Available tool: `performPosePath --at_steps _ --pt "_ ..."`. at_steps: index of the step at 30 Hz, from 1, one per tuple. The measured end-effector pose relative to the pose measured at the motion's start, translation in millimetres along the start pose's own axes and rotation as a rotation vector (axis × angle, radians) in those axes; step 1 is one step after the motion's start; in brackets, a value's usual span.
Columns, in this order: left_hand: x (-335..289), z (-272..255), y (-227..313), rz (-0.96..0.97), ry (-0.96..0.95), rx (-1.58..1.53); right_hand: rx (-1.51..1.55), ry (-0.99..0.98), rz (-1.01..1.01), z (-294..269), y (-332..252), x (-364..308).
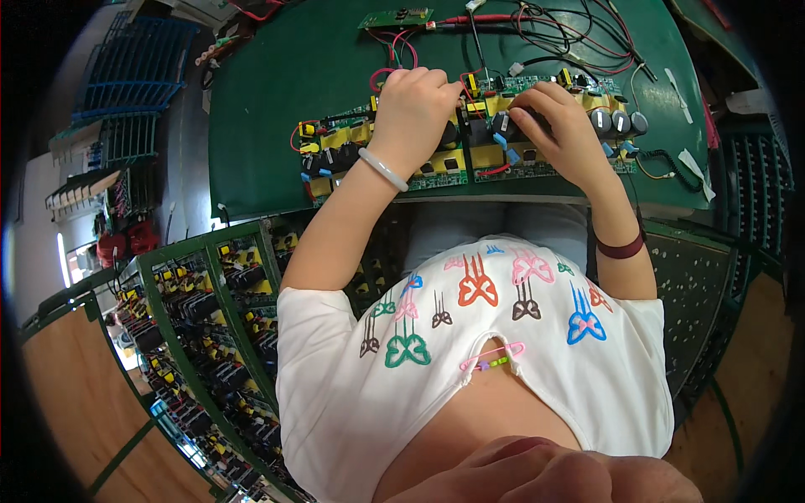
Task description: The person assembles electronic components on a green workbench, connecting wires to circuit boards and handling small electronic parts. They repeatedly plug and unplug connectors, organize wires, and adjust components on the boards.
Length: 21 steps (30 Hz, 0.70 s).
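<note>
Both hands were down on the boards on the green mat [277, 92], up around 12 o'clock in the frame. Left hand [412, 107] was curled into a loose fist, knuckles up, pressing on the left board [340, 151] right where it meets the right board [545, 159], couldn't tell if it actually gripped anything underneath. A pale bangle [383, 168] sat on that wrist. Right hand [560, 126] had its fingers bent down onto the black parts in the middle of the right board, seemed to pinch one but it was hidden, so can't say for sure. A dark red band [620, 247] was on that wrist. Red and black wires [545, 25] ran off toward 1 o'clock, a small green board [396, 17] lay at 12, and a rack [210, 335] full of more boards stood at 8 o'clock
</note>
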<state>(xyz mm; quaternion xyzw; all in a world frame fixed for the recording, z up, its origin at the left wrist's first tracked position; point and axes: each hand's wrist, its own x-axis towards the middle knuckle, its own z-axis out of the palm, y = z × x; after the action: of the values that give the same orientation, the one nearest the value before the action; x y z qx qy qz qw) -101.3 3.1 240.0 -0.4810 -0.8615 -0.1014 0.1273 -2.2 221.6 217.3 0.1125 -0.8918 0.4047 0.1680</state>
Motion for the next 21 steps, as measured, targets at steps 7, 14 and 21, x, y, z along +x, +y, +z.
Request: performPosePath --at_steps 7,14,21 --pt "4 0 4 0.049 -0.004 0.051 -0.042 0.041 -0.079 2 2 0" --pt "7 0 5 0.106 0.007 0.050 -0.069 0.055 -0.089 3 2 -2" --pt "17 -1 4 0.159 -0.079 0.048 -0.074 0.052 -0.098 4 7 -2"
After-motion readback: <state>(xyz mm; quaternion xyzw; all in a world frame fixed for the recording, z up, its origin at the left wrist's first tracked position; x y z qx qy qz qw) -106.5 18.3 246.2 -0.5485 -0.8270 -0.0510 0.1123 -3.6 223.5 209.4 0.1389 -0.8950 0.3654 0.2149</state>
